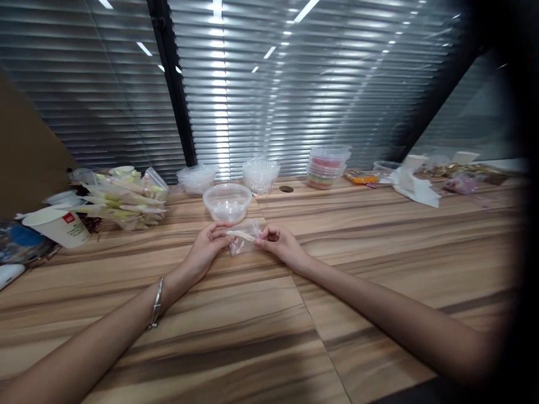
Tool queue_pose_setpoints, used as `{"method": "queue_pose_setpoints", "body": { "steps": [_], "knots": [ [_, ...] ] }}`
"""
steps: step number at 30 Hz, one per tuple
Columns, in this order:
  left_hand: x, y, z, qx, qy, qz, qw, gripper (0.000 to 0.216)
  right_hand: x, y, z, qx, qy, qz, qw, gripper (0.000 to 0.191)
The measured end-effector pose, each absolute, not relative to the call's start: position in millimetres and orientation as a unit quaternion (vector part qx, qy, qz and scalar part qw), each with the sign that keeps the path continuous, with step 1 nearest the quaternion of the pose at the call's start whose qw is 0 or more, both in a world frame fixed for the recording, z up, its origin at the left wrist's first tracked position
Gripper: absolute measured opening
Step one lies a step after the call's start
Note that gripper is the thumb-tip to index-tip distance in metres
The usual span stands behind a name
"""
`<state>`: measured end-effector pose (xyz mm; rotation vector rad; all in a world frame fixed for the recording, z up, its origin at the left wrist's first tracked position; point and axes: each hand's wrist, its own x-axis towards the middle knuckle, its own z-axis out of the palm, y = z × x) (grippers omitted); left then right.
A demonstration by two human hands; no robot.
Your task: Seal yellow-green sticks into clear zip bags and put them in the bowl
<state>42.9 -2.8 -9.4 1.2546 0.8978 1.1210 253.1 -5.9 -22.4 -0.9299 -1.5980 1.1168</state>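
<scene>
A small clear plastic bag (249,229) with a pale, slender strip (243,235) in or on it lies between my hands, low over the table. My left hand (210,242) pinches its left side between thumb and fingers. On the opposite side, the thumb and curled fingers of my right hand (280,245) close on the bag too. Just beyond it stands a round clear plastic bowl (227,205) with nothing visible inside. Whether the strip is inside the bag or on top of it I cannot tell.
At the left, a heap of filled plastic bags (126,202) sits beside a tilted paper cup (59,226). Stacked clear bowls (261,175) and tubs with coloured contents (326,168) line the back by the blinds. Crumpled tissue (412,185) lies at the right.
</scene>
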Motion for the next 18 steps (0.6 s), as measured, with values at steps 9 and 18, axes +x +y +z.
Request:
{"method": "queue_pose_setpoints", "body": {
  "steps": [9,18],
  "knots": [
    [43.5,-2.3,-9.2,0.517,0.375,0.487,0.596,0.038,253.3,-8.4,-17.2,-0.37,-0.672,0.472,0.435,0.025],
    [46.6,-4.0,-7.3,0.51,0.361,0.493,0.605,0.024,251.5,-9.5,-17.0,-0.38,-0.667,0.444,0.462,0.021]
  ]
}}
